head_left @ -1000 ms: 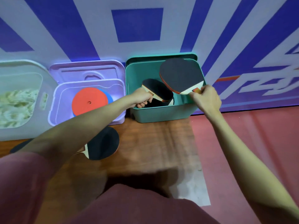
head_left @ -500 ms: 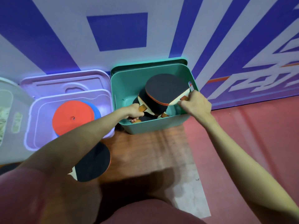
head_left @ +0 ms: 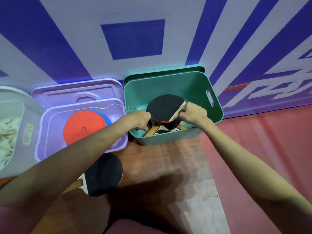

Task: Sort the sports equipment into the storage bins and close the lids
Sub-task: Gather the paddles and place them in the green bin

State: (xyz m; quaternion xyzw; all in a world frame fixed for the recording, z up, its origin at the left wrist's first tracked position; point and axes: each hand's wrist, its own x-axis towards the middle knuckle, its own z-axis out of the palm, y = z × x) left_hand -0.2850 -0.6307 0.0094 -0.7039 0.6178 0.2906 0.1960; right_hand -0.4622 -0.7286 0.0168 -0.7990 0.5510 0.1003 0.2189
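Note:
Both my hands reach into the green bin [head_left: 217, 114] standing against the wall. My right hand [head_left: 192, 113] grips the handle of a black-faced paddle [head_left: 164, 107] lying flat on top of other paddles [head_left: 170, 128] inside. My left hand [head_left: 141, 119] is curled low in the bin over a paddle handle, fingers closed; what it holds is partly hidden. Another black paddle [head_left: 104, 173] lies on the wooden floor, half under my left forearm. The green lid [head_left: 162, 72] stands behind the bin.
A lilac bin [head_left: 49, 132] to the left holds red [head_left: 82, 125] and blue discs, its lid [head_left: 76, 92] leaning behind. A white bin [head_left: 18, 122] with pale contents sits at far left. Red matting [head_left: 261, 149] covers the floor to the right.
Both hands have sunk deeper into the green bin. The right hand's paddle went from raised above the rim to lying flat on the pile. The view shifted closer.

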